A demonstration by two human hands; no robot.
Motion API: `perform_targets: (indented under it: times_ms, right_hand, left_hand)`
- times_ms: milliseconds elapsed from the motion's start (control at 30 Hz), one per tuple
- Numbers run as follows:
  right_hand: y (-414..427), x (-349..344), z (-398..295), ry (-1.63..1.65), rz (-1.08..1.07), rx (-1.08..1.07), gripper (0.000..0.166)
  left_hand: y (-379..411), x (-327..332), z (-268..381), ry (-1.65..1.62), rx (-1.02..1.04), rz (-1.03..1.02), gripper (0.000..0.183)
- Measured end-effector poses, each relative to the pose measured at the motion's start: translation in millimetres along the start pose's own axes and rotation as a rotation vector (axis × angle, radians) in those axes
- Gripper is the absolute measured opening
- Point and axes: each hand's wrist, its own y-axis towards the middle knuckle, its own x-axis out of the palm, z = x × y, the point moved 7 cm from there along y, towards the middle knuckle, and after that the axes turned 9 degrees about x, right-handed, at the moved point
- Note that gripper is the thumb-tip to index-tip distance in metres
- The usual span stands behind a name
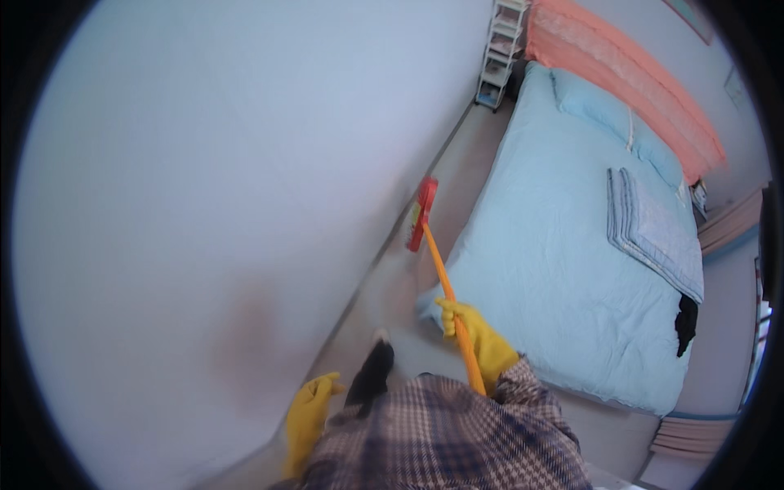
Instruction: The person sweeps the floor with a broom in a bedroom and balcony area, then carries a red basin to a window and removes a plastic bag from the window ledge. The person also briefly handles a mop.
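My right hand [481, 343], in a yellow rubber glove, is wrapped around the orange handle [442, 269] of a broom. The handle runs from beside my plaid shirt up to a red broom head [424, 211], which is near the foot of the white wall, its bristles facing the wall side. My left hand [309, 413], gloved in yellow too, hangs low at my left side near the wall. Its fingers are loosely bent, and no object shows in it.
A bed [551, 245] with light blue bedding borders the narrow floor strip [453, 171] on the right. A folded quilt [658, 239] lies on it. At the strip's far end stands a white tiered rack [499, 58]. The white wall [202, 184] closes off the left side.
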Motion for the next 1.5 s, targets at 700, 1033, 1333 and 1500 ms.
perform_targets:
  times_ms: [700, 1033, 1333, 1500]
  right_hand:
    - [199, -44, -504, -0.111, 0.431, -0.346, 0.024]
    - [359, -132, -834, 0.091, 0.453, -0.603, 0.065]
    - [389, -168, -637, -1.489, 1.743, -0.716, 0.017]
    - [321, -127, -507, -0.439, 0.957, -0.058, 0.017]
  left_hand:
    - [426, 244, 254, 0.444, 0.025, -0.666, 0.042]
    - [531, 360, 306, 0.7, -0.345, -0.544, 0.047]
    - [548, 395, 339, 0.657, -0.128, -0.582, 0.036]
    - [545, 397, 330, 0.45, 0.027, -0.554, 0.038]
